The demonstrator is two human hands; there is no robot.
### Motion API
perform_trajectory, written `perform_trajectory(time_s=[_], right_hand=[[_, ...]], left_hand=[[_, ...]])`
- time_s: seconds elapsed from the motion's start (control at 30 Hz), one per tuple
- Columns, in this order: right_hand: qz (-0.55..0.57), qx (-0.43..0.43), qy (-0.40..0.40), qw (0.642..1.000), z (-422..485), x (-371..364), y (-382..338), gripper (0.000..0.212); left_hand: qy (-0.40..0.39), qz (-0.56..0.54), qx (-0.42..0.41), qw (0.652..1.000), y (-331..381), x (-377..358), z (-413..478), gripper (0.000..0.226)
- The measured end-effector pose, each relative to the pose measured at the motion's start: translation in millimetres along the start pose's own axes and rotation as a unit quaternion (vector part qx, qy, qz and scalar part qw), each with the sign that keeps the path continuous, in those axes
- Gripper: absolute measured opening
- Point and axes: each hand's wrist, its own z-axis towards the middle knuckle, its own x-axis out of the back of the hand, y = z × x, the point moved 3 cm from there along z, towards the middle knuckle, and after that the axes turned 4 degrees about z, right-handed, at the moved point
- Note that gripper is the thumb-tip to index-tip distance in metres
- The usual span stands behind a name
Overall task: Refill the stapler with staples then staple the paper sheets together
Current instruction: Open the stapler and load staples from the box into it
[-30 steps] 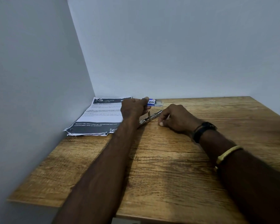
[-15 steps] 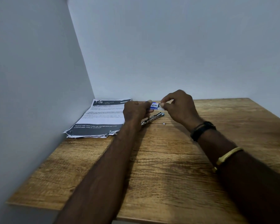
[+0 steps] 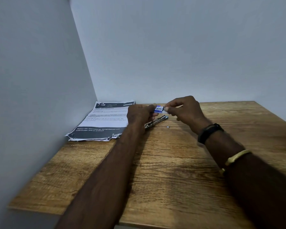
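Holding staple box [image 3: 158,109] as before, both hands; stapler [image 3: 155,121] unmoved.

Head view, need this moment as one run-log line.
phase: refill, not done | left hand: holds staple box | right hand: pinching at box end | stapler: open on table | paper sheets: unstapled, left

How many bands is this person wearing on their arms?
2, both on the right arm: a black band at the wrist and a yellow band further up the forearm. The left arm shows none.
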Motion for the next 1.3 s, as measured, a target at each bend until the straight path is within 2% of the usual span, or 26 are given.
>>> perform_trajectory(time_s=[0.37, 0.53, 0.63, 0.87, 0.97, 1.3], right_hand=[[0.119, -0.06, -0.021, 0.991, 3.8, 0.1, 14.7, 0.009], [0.184, -0.086, -0.048, 0.978, 4.0, 1.2, 14.9, 0.018], [0.162, -0.078, -0.055, 0.982, 3.6, 0.6, 15.7, 0.027], [0.11, -0.05, -0.014, 0.993, 3.8, -2.4, 15.3, 0.021], [0.093, -0.02, 0.004, 0.995, 3.1, -1.6, 12.4, 0.026], [0.049, 0.02, -0.027, 0.998, 2.4, -0.3, 10.1, 0.016]], left_hand=[[0.001, -0.009, 0.001, 1.0, -0.1, 0.3, 0.5, 0.016], [0.002, -0.018, 0.006, 1.0, -0.2, 0.2, 2.3, 0.018], [0.007, -0.019, 0.007, 1.0, -0.9, 0.5, 3.8, 0.016], [0.004, -0.019, 0.002, 1.0, -1.8, -0.8, 4.5, 0.018], [0.009, -0.014, 0.003, 1.0, -2.2, 0.4, 5.8, 0.018], [0.002, -0.018, -0.023, 1.0, -1.8, 2.9, 3.2, 0.025]])
